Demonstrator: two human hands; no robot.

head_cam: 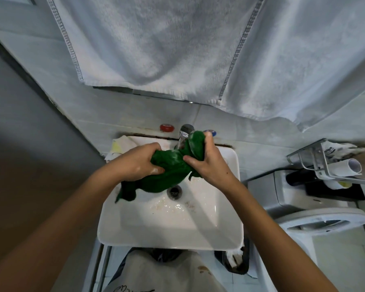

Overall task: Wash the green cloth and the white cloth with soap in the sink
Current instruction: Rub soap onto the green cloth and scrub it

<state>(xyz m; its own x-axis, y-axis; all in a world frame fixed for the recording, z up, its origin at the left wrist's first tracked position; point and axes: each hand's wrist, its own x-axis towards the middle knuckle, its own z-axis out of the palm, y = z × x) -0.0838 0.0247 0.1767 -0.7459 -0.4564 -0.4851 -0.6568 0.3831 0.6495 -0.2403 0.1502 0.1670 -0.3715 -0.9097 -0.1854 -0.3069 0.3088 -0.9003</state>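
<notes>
A wet, bunched green cloth (167, 173) hangs over the white sink (171, 230), with some suds on it. My left hand (138, 162) grips its left part, fingers curled round the fabric. My right hand (204, 158) grips its upper right end, raised in front of the chrome tap (184, 133). One corner of the cloth droops over the sink's left rim. A white cloth (122, 147) lies crumpled on the sink's back left corner, partly behind my left hand. No soap bar shows.
A large white towel (177, 49) hangs above the sink and tap. Red (167, 127) and blue (211, 131) valve knobs sit on the tiled wall. A toilet (316, 222) and a wire rack (333, 163) with paper rolls stand right. The drain (174, 191) lies open.
</notes>
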